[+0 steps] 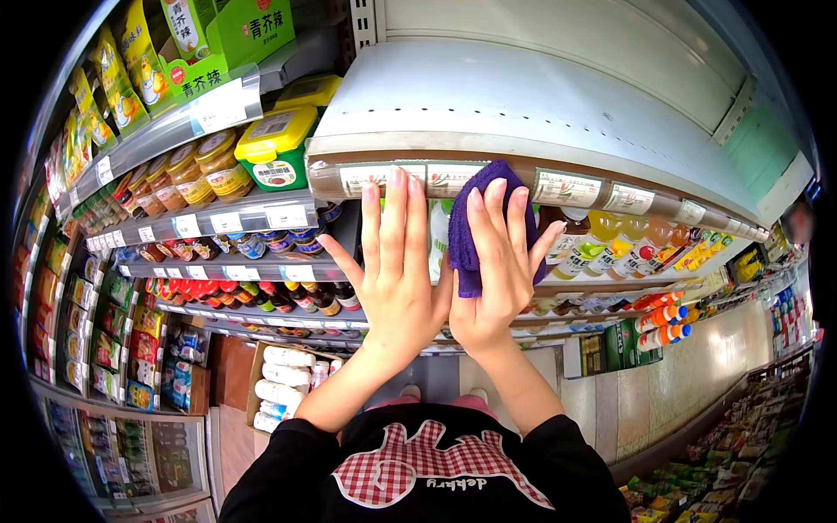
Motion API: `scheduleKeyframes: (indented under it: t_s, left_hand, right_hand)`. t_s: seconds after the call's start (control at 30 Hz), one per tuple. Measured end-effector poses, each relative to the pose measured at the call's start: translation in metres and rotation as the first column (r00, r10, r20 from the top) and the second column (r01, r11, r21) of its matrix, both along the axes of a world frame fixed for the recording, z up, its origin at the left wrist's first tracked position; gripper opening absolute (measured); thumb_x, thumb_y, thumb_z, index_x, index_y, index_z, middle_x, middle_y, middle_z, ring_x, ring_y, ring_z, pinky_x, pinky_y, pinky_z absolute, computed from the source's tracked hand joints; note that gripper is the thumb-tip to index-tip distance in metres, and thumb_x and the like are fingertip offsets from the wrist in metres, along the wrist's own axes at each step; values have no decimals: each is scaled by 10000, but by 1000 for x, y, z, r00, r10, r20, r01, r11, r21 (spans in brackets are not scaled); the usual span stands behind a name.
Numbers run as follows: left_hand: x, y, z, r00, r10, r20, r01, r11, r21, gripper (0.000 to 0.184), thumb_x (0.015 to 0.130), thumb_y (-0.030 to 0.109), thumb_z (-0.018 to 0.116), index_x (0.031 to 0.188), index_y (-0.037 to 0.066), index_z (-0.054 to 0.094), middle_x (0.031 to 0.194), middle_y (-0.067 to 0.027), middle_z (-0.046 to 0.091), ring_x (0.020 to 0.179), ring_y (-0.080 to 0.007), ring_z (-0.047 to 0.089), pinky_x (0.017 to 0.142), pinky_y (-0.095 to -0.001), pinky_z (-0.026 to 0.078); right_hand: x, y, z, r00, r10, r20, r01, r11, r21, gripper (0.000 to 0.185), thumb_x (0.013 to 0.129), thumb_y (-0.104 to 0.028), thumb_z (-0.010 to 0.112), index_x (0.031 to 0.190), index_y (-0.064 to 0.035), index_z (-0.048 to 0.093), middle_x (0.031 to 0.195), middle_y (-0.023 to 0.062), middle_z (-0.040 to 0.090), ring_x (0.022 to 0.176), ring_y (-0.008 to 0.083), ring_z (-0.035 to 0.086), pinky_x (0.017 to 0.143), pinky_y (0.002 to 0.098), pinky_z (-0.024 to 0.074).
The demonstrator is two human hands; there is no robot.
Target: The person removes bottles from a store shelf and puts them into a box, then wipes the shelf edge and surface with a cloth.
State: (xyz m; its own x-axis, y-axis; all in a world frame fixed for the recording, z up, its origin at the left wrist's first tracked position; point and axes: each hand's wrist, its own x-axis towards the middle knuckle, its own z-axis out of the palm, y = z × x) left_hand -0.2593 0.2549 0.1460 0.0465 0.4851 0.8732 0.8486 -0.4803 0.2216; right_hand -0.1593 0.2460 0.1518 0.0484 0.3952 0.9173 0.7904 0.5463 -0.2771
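My left hand (pixel 394 270) is open, its fingers stretched upward and spread. Its fingertips lie over the price label strip (pixel 327 179) along the shelf's front edge. Just to the right, my right hand (pixel 495 270) holds a folded purple cloth (pixel 467 228) against the same strip, with the thumb in front and the fingers over it. The cloth covers part of the strip between the printed labels (pixel 568 188). Above both hands is a white metal shelf (pixel 497 91) with a row of small holes.
At left, shelves carry jars (pixel 222 166), a yellow-lidded green tub (pixel 277 148) and a green box (pixel 253 35). Drink bottles (pixel 603 228) stand under the shelf at right. An open carton (pixel 259 383) of white bottles sits on the floor at left. Orange bottles (pixel 663 318) project at right.
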Motion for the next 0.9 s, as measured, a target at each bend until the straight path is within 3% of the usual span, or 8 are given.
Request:
scheduleKeyframes:
  t_s: [0.07, 0.17, 0.33, 0.53, 0.63, 0.67, 0.87, 0.9]
  left_hand:
    - [-6, -1, -1, 1000, 10, -3, -10, 1000, -8, 722, 779, 165, 598, 1444, 3, 372, 1511, -131, 351, 1428, -321, 277, 1109, -625, -72]
    - [-18, 0, -2, 976, -187, 110, 187, 982, 9, 726, 767, 129, 615, 1435, -19, 372, 1503, -167, 352, 1424, -345, 275, 1132, -589, -24]
    - [-43, -1, -1, 981, -110, 161, 102, 993, 56, 733, 771, 95, 609, 1429, -71, 335, 1492, -243, 327, 1421, -398, 249, 1145, -553, 20]
    - [-57, 7, -5, 983, -90, 163, 87, 996, 25, 742, 793, 138, 589, 1451, -58, 307, 1518, -240, 288, 1437, -400, 211, 1131, -585, -1]
    - [-59, 9, -8, 983, -73, 166, 73, 997, 5, 730, 798, 183, 568, 1456, -28, 331, 1519, -213, 311, 1436, -399, 220, 1127, -599, -1]
    - [-61, 10, -8, 984, -78, 160, 78, 997, 7, 722, 801, 181, 566, 1455, -22, 338, 1517, -206, 320, 1434, -397, 226, 1127, -600, 1]
    - [-74, 13, -5, 964, -194, 180, 192, 981, 28, 668, 813, 134, 571, 1440, -3, 382, 1503, -178, 363, 1426, -396, 252, 1126, -604, 43]
    - [-77, 11, -4, 971, -192, 145, 194, 981, -2, 706, 827, 134, 587, 1464, -9, 316, 1497, -204, 359, 1424, -398, 254, 1129, -593, 78]
  right_hand:
    - [-6, 1, 0, 1000, 6, 10, -6, 1000, 1, 436, 874, -155, 526, 1266, 26, 586, 1321, 218, 555, 1362, 367, 392, 1141, 570, 3]
    - [-14, 2, 0, 999, 23, 22, -22, 1000, -4, 436, 879, -163, 520, 1267, 26, 584, 1322, 212, 557, 1362, 363, 395, 1141, 570, 0]
    - [-29, 2, 4, 999, 36, 30, -36, 999, -14, 418, 905, -186, 511, 1265, 10, 591, 1321, 202, 561, 1361, 352, 400, 1138, 574, -12]
    - [-52, 7, 5, 997, 48, 61, -47, 999, -12, 418, 919, -154, 446, 1303, -61, 587, 1322, 104, 589, 1360, 238, 424, 1145, 550, -42]
    - [-62, 8, 6, 993, 73, 88, -70, 997, -30, 463, 859, -123, 465, 1300, -59, 589, 1325, 102, 587, 1352, 234, 436, 1139, 565, -45]
    - [-63, 8, 7, 991, 90, 102, -86, 995, -45, 418, 919, -208, 479, 1276, -28, 597, 1302, 153, 592, 1357, 301, 420, 1144, 549, -48]
    - [-75, 11, 11, 987, 98, 129, -95, 995, -34, 412, 929, -216, 464, 1270, -32, 604, 1302, 142, 595, 1351, 283, 432, 1145, 545, -52]
    - [-76, 10, 13, 986, 112, 127, -108, 994, -33, 410, 928, -216, 464, 1266, -32, 608, 1301, 142, 596, 1348, 280, 436, 1144, 545, -53]
